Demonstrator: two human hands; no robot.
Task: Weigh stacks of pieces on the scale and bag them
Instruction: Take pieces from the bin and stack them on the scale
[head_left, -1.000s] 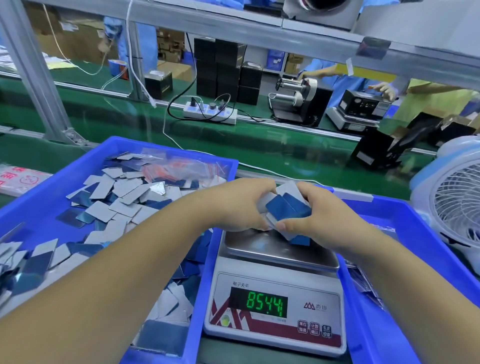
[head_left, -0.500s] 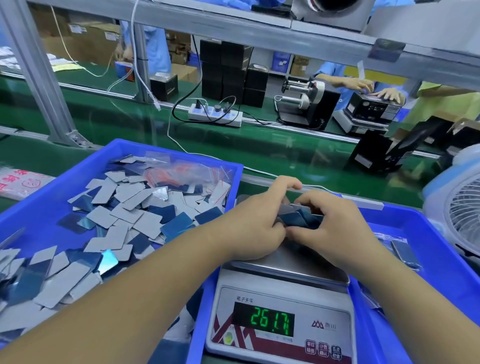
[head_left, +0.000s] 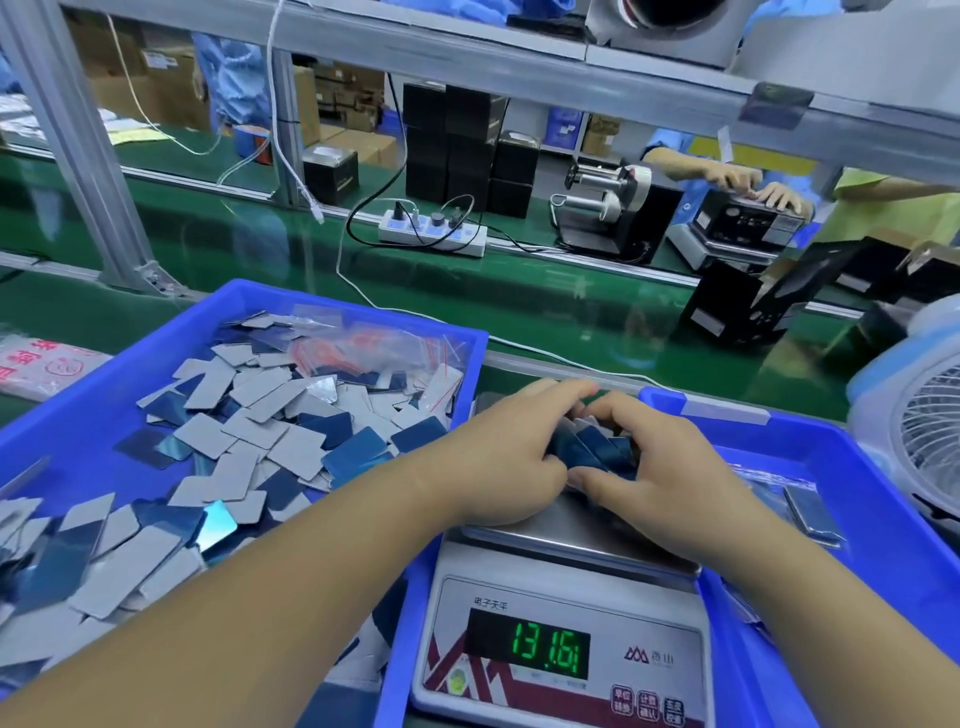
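A white digital scale (head_left: 558, 644) stands in front of me, its green display reading 131.6. On its steel pan (head_left: 576, 535) lies a fanned stack of blue pieces (head_left: 592, 447). My left hand (head_left: 509, 457) grips the stack from the left and my right hand (head_left: 660, 478) grips it from the right, fingers curled round its edges. Much of the stack is hidden between the hands. The blue tray (head_left: 104, 415) on the left holds several loose grey and blue pieces (head_left: 260, 431) and clear zip bags (head_left: 374, 348).
A second blue tray (head_left: 852, 467) on the right holds bagged pieces (head_left: 810, 514). A white fan (head_left: 914, 415) stands at the far right. Behind run a green conveyor belt (head_left: 519, 301), a power strip (head_left: 431, 234), black boxes and another person's hands at a machine.
The hands have lowered the stack onto the pan and closed in round it. The scale reading dropped from 854.4 through 261.7 to 131.6. The view shifted closer.
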